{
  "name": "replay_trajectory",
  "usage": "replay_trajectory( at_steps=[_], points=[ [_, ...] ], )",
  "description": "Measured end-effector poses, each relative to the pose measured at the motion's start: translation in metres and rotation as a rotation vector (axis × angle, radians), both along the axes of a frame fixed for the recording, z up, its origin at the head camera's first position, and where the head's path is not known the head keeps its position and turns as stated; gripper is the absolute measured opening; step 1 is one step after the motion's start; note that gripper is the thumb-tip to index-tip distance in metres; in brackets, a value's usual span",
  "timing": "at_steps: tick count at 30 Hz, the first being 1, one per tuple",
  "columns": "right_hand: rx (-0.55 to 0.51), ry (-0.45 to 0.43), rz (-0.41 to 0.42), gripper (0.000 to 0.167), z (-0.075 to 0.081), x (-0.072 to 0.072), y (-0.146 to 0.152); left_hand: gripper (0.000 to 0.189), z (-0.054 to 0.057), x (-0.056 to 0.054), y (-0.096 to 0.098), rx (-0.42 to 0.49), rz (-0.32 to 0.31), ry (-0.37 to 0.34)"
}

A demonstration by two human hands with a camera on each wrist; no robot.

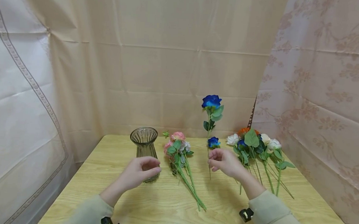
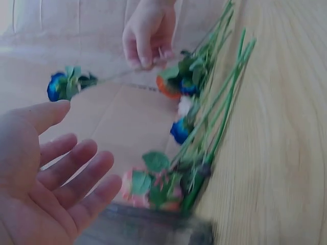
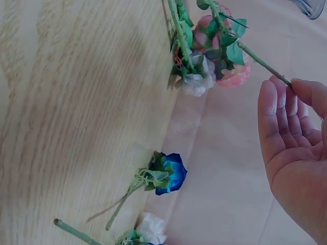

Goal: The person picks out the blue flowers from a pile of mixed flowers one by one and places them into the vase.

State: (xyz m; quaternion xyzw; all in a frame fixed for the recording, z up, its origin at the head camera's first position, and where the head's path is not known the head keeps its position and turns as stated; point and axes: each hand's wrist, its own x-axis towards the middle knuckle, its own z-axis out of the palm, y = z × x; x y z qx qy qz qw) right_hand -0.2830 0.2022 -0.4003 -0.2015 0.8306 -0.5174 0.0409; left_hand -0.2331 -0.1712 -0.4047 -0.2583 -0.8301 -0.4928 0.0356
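My right hand (image 1: 227,163) pinches the thin stem of a blue rose (image 1: 211,101), holding it upright above the table with the bloom at the top. In the right wrist view the stem (image 3: 265,65) runs between thumb and fingertips. My left hand (image 1: 133,174) is in front of the ribbed smoky glass vase (image 1: 146,147), partly covering it. The left wrist view shows that hand's fingers (image 2: 76,166) loosely spread with nothing in them. A blurred part of the vase (image 2: 148,227) appears below them. Whether the hand touches the glass I cannot tell.
Pink and pale flowers (image 1: 178,137) with crossed green stems lie right of the vase. Behind my right hand lies another blue rose (image 1: 213,142). White, orange and blue flowers (image 1: 252,138) are bunched at the right of the wooden table (image 1: 160,211). Curtains (image 1: 181,68) hang behind.
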Motion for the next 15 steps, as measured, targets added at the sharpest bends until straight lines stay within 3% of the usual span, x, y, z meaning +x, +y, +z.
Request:
replay_trajectory(
  at_steps=[4, 15],
  points=[
    [-0.004, -0.006, 0.002, 0.015, -0.004, -0.001, -0.002, 0.033, -0.003, -0.002, 0.016, 0.050, -0.033, 0.001],
    [0.005, 0.000, 0.012, 0.016, -0.012, 0.000, -0.006, 0.049, -0.012, -0.019, 0.051, 0.176, -0.039, -0.048]
  ],
)
